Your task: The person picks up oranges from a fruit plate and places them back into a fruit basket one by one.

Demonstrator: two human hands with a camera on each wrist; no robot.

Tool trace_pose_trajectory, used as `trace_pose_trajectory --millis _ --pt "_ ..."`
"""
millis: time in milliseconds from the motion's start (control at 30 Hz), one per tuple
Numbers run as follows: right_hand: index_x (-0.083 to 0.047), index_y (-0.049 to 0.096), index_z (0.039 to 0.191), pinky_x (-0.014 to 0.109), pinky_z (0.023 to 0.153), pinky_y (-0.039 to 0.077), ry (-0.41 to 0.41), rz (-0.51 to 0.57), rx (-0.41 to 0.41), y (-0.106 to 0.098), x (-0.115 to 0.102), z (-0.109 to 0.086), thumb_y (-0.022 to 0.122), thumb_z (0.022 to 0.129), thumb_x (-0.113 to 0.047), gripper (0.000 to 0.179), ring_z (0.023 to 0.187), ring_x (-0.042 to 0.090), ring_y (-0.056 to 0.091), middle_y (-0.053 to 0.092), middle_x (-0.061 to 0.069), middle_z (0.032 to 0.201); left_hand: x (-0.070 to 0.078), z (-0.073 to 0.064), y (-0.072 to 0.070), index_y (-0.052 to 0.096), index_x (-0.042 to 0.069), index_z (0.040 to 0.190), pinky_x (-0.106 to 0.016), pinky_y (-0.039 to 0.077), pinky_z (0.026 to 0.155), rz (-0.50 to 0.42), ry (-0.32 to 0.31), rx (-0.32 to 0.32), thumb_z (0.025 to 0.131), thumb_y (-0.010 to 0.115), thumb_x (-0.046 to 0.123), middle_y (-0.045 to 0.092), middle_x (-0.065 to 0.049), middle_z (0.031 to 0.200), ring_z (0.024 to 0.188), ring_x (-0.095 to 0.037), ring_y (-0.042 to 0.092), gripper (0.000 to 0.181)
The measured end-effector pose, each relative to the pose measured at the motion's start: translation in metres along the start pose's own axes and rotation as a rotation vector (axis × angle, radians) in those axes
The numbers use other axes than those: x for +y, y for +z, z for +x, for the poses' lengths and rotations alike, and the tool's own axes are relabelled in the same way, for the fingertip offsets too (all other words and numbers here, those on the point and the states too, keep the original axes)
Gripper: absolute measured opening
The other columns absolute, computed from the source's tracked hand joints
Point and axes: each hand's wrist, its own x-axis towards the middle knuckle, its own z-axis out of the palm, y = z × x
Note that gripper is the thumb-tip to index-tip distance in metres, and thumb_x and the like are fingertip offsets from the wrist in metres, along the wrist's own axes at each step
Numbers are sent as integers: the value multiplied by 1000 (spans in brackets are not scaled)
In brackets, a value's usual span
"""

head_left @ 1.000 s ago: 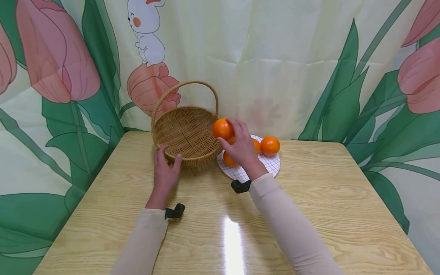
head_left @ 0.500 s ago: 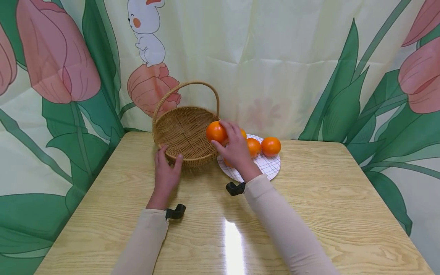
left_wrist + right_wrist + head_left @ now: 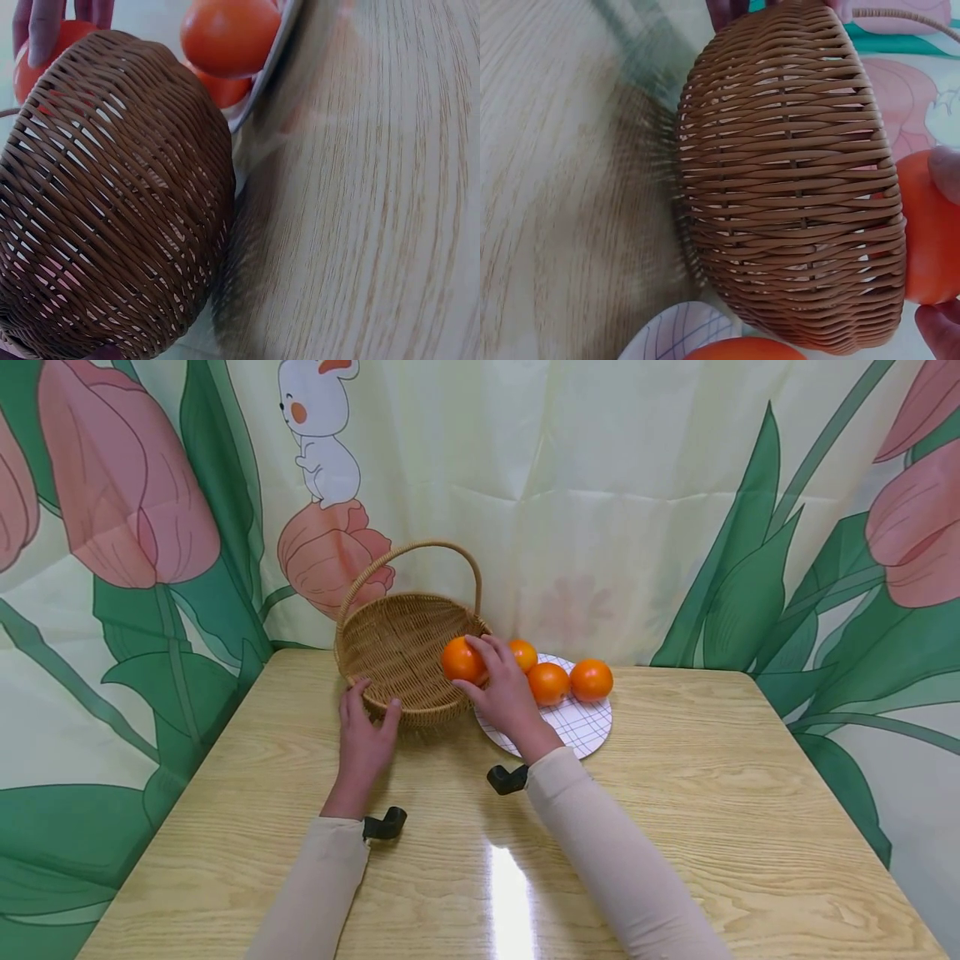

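Observation:
In the head view my right hand (image 3: 507, 693) holds an orange (image 3: 463, 661) between thumb and fingers, at the right side of the wicker basket (image 3: 401, 647). In the right wrist view the held orange (image 3: 930, 232) is just beyond the basket's rim (image 3: 889, 172), its far side cut off by the frame edge. My left hand (image 3: 365, 739) grips the front left rim of the basket. Inside, the visible weave bears no fruit. Right of the basket lies a round white plate (image 3: 581, 731) with a grid pattern, carrying oranges (image 3: 549, 683).
An arched handle (image 3: 420, 543) rises over the basket. The wooden table (image 3: 420, 877) extends in front and to the right. Behind stands a curtain (image 3: 600, 527) printed with tulips and a rabbit. Another orange (image 3: 591, 680) sits at the plate's right edge.
My right hand has carried the orange left and slightly down, from above the plate to the basket's right rim. The left hand stays on the basket, which shifts slightly right.

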Motion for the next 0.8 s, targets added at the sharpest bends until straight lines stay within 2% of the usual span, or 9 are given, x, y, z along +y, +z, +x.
trace_pose_trajectory --millis 433,633,800 --pt "-17 48 140 45 102 48 -10 -12 -38 -1 3 -3 64 93 -27 51 125 31 52 44 12 143 2 -1 2 29 15 146 -53 43 104 3 13 8 94 59 37 22 -16 153 137 -37 37 63" --pt "-18 50 139 47 103 46 18 10 -19 -5 11 -8 63 93 -27 48 125 33 52 45 13 143 2 -1 1 29 13 145 -53 42 105 -31 -10 4 95 58 37 21 -16 154 139 -37 33 63" --pt "-16 52 137 45 99 49 61 13 19 -9 24 -14 62 93 -24 46 118 31 55 47 11 140 1 0 0 29 13 146 -53 41 107 -39 -19 -3 95 58 38 20 -16 154 142 -36 30 63"
